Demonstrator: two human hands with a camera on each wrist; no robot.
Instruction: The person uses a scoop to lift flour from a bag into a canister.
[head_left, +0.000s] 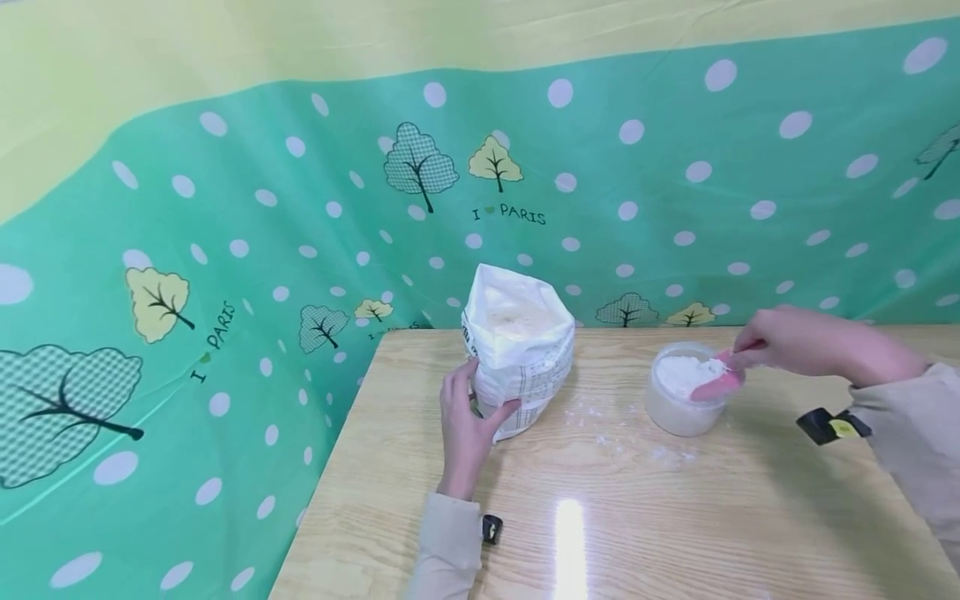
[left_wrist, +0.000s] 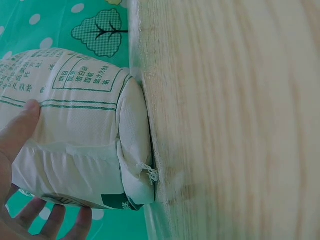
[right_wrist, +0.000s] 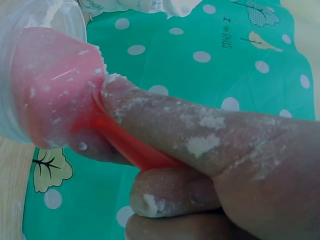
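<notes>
A white woven bag [head_left: 525,367] of pale powder stands upright with its top gaping, green print down its side [left_wrist: 75,115]. My left hand [head_left: 468,417] holds it low on its near left side, thumb on the front and fingers round the other side [left_wrist: 30,165]. To the right, a clear round tub [head_left: 682,417] holds white powder [head_left: 684,373]. My right hand [head_left: 787,343] grips a pink scoop [head_left: 718,385] by its handle, the scoop's bowl at the tub's mouth. In the right wrist view, powder clings to the thumb and fingers [right_wrist: 200,135].
Powder is spilled on the wooden table [head_left: 645,508] between the bag and the tub. A green dotted cloth [head_left: 360,208] hangs behind the table and along its left side. The bag stands near the table's back edge.
</notes>
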